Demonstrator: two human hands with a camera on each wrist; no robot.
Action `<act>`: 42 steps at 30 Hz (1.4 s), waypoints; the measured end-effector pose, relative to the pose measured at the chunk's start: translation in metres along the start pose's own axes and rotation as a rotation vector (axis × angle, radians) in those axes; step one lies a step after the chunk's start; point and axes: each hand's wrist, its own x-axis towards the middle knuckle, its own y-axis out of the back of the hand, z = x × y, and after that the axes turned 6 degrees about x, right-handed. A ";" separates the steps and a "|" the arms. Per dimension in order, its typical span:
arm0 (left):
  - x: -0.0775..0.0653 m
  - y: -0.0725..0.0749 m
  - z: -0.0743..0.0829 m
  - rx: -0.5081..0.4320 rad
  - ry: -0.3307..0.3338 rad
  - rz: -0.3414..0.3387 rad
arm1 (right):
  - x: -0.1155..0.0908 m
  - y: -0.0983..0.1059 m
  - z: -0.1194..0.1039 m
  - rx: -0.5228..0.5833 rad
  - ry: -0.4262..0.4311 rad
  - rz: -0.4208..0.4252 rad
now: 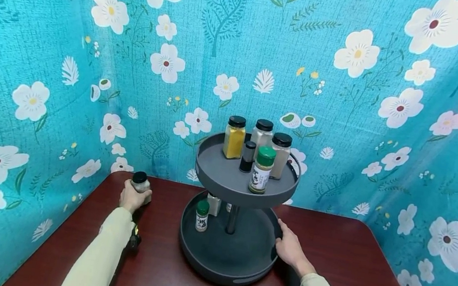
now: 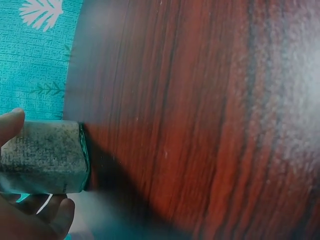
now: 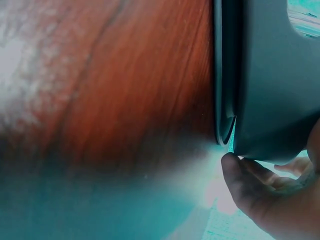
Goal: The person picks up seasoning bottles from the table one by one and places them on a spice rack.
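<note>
At the table's far left corner my left hand (image 1: 133,197) grips a clear spice jar (image 1: 142,184) with a black lid. In the left wrist view the thumb lies on one side of the jar (image 2: 45,157) and the fingers on the other; whether its base touches the table I cannot tell. My right hand (image 1: 292,249) holds the right rim of the lower tray of a dark grey two-tier turntable (image 1: 234,264). In the right wrist view the fingers (image 3: 245,187) meet the edge of the tray wall (image 3: 275,100), partly hidden by it.
On the upper tray (image 1: 243,199) stand a yellow spice jar (image 1: 235,139), two pale black-lidded jars, a small dark bottle (image 1: 247,157) and a green-capped shaker (image 1: 262,171). Below, another green-capped shaker (image 1: 202,217) stands by a partly hidden jar (image 1: 213,204). A floral curtain surrounds the table (image 1: 162,250).
</note>
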 end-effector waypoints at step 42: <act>0.003 0.000 -0.006 -0.051 -0.009 -0.078 | -0.012 -0.005 -0.008 -0.113 0.003 0.039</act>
